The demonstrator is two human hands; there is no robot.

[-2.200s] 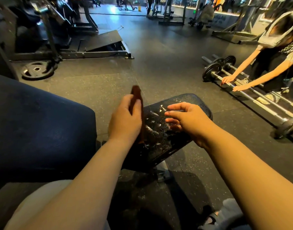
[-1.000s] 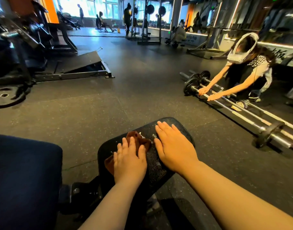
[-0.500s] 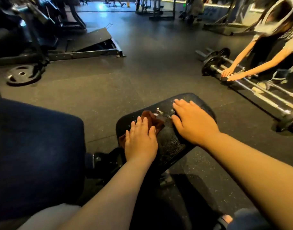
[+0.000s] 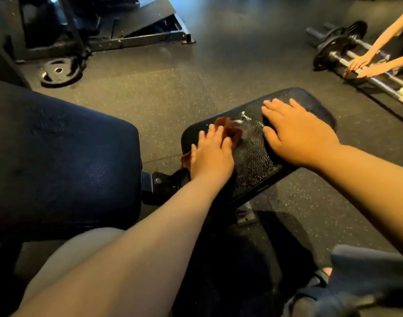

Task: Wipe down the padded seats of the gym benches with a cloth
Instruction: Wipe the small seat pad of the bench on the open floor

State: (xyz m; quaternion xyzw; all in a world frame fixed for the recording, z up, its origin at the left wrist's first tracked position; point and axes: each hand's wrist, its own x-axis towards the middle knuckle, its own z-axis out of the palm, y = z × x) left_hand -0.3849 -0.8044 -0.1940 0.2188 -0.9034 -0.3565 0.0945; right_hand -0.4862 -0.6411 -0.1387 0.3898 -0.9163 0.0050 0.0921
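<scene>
A small black padded bench seat [image 4: 253,156] with a cracked, worn surface sits in the middle of the head view. My left hand [image 4: 210,154] presses a brown cloth [image 4: 229,130] flat onto the seat's left part with straight fingers. The cloth sticks out past the fingertips and at the seat's left edge. On the seat's right part my right hand [image 4: 296,136] lies flat, palm down, fingers straight. White flecks show on the pad between the two hands.
A large dark blue back pad [image 4: 58,161] fills the left. A weight plate [image 4: 58,73] and a machine frame [image 4: 127,30] lie on the floor beyond. At the right, another person's hands [image 4: 365,67] touch a loaded barbell [image 4: 340,46].
My left hand first held the cloth upright, then laid it flat on the seat. The right hand went from loosely curled above the pad to flat on it. The view tilted down.
</scene>
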